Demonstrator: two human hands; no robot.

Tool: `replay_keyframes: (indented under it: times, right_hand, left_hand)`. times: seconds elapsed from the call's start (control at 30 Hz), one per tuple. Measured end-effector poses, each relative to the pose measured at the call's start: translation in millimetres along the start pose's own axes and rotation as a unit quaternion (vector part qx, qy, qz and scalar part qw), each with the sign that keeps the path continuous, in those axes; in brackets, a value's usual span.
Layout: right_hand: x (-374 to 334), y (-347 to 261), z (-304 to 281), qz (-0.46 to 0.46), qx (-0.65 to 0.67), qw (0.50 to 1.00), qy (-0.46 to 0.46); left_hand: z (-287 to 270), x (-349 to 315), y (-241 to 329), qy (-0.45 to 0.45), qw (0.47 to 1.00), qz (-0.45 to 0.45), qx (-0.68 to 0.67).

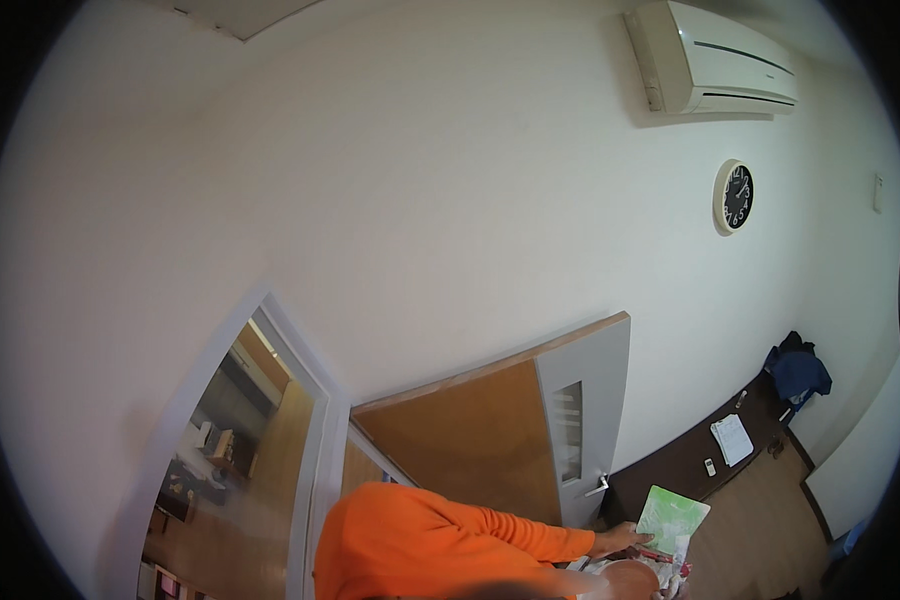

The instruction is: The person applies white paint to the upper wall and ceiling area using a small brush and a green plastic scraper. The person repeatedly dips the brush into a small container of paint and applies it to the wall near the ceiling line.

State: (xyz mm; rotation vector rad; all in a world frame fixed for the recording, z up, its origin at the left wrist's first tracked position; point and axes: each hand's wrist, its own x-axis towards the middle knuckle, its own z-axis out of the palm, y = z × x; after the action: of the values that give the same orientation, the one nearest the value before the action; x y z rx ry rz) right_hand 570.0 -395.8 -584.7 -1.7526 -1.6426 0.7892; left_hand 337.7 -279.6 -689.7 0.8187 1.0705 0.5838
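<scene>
From the lower edge my left arm, in an orange sleeve, stretches to the right. My left hand (pixel 620 540) is closed on the near edge of a flat, rectangular green packet (pixel 672 520) with a paler rim. Just below it lies a crumpled heap of white and red wrapping (pixel 682 568). Beside that heap is a rounded reddish-brown thing (pixel 630 579) whose kind I cannot make out. What seem to be fingertips of my right hand (pixel 660 594) show at the lower edge; the rest of that hand is cut off.
An open door (pixel 490 430) with a lever handle (pixel 597 485) stands beyond my arm. Along the wall a dark low table (pixel 660 465) carries papers (pixel 732 440), a small white device (pixel 709 467) and dark blue cloth (pixel 802 370). A framed window (pixel 235 450) is at left.
</scene>
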Motion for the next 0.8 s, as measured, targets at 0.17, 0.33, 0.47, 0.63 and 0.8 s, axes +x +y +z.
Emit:
replay_keyframes:
  times: [0.17,0.33,0.47,0.63,0.8]
  right_hand:
    - [21.3,18.6,17.9,0.016,0.063,0.997,-0.036]
    - [54.0,86.0,78.2,-0.005,-0.017,0.997,-0.073]
    - [48.2,84.9,80.1,0.010,-0.045,0.997,-0.054]
    - [34.9,74.4,69.7,-0.026,-0.052,0.998,-0.002]
    - [36.5,40.3,82.6,0.028,-0.121,0.990,0.064]
  left_hand:
    - [5.3,-12.4,9.5,0.018,0.995,-0.042,0.093]
    - [-37.1,46.1,-88.7,0.096,0.964,0.114,0.219]
    - [-37.9,46.9,-98.2,0.134,0.931,0.193,0.279]
    - [-11.0,11.4,-42.8,0.063,0.929,0.187,0.313]
    - [-16.2,47.0,-78.8,0.088,0.893,0.189,0.400]
